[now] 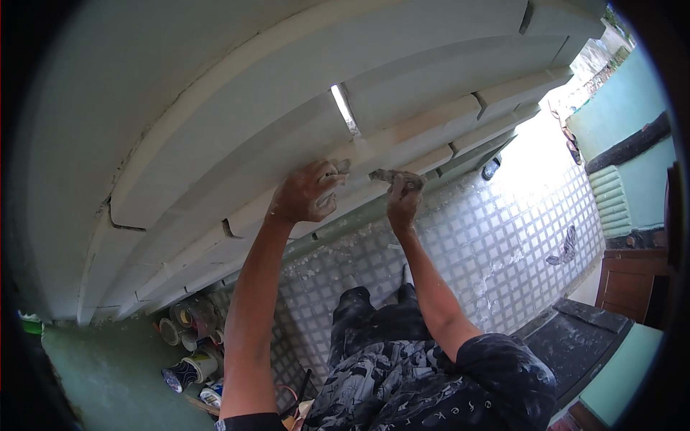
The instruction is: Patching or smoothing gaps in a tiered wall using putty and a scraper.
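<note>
In front of me is a pale, stepped wall moulding (406,140) with narrow slots cut in it. My left hand (309,190), dusty with white powder, is raised close to it with curled fingers. A small pale grey piece (343,167) shows at those fingertips, its kind unclear. To its right, my right hand (406,192) pinches a small, flat, dark grey piece (383,174) that points left toward the left hand. Whether this is a blade or a folded scrap, I cannot tell. The two hands are apart.
Paint buckets and tubs (190,337) stand at the lower left by a green wall (115,373). Below lies a checkered tile floor (467,244) with white dust and a crumpled cloth (564,246). A black table or bench (575,337) is at the lower right, near a brown wooden cabinet (629,284).
</note>
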### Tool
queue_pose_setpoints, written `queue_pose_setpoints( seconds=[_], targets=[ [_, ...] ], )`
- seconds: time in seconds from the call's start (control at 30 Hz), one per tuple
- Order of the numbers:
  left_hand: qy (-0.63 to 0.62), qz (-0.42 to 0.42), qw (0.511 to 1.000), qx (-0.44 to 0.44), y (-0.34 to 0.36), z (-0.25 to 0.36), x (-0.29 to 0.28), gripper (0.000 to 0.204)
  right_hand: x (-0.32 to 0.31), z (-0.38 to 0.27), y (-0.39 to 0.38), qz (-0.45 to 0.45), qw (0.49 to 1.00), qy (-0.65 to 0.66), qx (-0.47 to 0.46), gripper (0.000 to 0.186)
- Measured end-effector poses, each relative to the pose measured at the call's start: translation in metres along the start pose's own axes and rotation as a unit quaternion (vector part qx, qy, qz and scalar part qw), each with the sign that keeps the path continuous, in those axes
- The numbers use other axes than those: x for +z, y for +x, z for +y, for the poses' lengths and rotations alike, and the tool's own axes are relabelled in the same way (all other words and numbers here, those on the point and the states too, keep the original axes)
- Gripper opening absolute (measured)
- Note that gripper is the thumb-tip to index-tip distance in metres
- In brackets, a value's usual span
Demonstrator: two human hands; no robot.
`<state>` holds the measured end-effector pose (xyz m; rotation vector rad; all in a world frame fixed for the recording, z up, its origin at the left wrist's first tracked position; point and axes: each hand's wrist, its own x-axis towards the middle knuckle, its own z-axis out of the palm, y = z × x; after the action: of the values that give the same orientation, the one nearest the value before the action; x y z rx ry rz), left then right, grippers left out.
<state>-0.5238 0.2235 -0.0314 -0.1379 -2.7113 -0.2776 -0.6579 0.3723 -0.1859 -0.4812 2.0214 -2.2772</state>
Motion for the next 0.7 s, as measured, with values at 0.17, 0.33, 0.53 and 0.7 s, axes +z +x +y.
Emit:
queue_pose_setpoints(
  seconds=[0.17, 0.33, 0.53, 0.7],
  targets=[
    [0.002, 0.013, 1.0, 0.025, 0.003, -0.006, 0.007, 0.035, -0.009, 0.027, 0.007, -0.026, 0.997, -0.053, -0.041, 0.015],
    [-0.053, -0.015, 0.998, 0.015, 0.01, 0.002, 0.002, 0.036, -0.016, 0.028, -0.012, -0.007, 0.999, -0.034, -0.037, 0.016],
    [-0.035, 0.009, 0.999, 0.036, -0.005, -0.005, -0.003, 0.036, -0.005, -0.014, -0.009, 0.051, 0.998, 0.022, -0.007, 0.02],
    [-0.08, 0.039, 0.994, 0.056, 0.004, -0.004, 0.003, 0.034, -0.011, 0.019, -0.009, -0.08, 0.971, -0.193, -0.118, 0.024]
  ],
)
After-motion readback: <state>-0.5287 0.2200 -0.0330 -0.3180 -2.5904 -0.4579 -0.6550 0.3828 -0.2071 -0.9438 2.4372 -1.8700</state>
